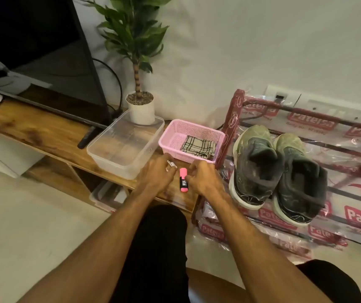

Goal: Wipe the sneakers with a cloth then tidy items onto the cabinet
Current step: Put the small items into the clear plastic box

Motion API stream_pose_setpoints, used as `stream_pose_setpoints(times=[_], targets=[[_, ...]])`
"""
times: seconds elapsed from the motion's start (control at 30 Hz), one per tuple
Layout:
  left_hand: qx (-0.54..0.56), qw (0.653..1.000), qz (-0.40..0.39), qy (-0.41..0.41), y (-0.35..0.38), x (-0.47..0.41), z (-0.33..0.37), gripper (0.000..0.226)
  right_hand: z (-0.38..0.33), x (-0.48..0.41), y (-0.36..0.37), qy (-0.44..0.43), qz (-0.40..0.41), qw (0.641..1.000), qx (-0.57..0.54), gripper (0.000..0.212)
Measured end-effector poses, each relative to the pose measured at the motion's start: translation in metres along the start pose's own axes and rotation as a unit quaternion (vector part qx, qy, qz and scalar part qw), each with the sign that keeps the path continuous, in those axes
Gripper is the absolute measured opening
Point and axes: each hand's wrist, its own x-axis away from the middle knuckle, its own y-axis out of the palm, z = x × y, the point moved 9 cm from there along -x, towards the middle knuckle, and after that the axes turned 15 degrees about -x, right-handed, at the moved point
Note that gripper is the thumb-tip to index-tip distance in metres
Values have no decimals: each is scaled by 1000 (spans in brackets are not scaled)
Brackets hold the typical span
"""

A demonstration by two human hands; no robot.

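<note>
A pair of worn grey-green sneakers (271,169) stands on the plastic-wrapped shoe rack (350,149) at the right. A checked cloth (198,146) lies folded in the pink basket (175,132) on the wooden cabinet (44,130). A pink highlighter (183,179) lies flat on the cabinet's near end, between my hands. My left hand (156,174) rests on the cabinet left of it, fingers bent down, with something small and silvery at the knuckles. My right hand (204,178) sits right of the highlighter, fingers loosely curled, thumb tip at its black middle.
An empty clear plastic tub (101,154) sits left of the basket. Behind it stand a potted plant (141,110) and a TV (33,40). Another clear container (103,196) is on the lower shelf. A wall socket (281,97) is behind the rack.
</note>
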Motion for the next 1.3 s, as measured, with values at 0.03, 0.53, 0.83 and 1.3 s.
stream_pose_setpoints(times=[0.03,0.53,0.83,1.3], targets=[[20,1000,-7,-16,5,-1,-3,21,5,-2,3,16,-4,1000,-14,14],[44,995,-60,-65,33,7,-34,23,30,-10,34,116,30,993,-14,32],[74,992,-57,-84,23,7,-36,19,40,-5,32,154,57,980,-108,24],[96,989,48,-101,-43,31,-63,12,-59,-22,13,12,13,973,-230,14]])
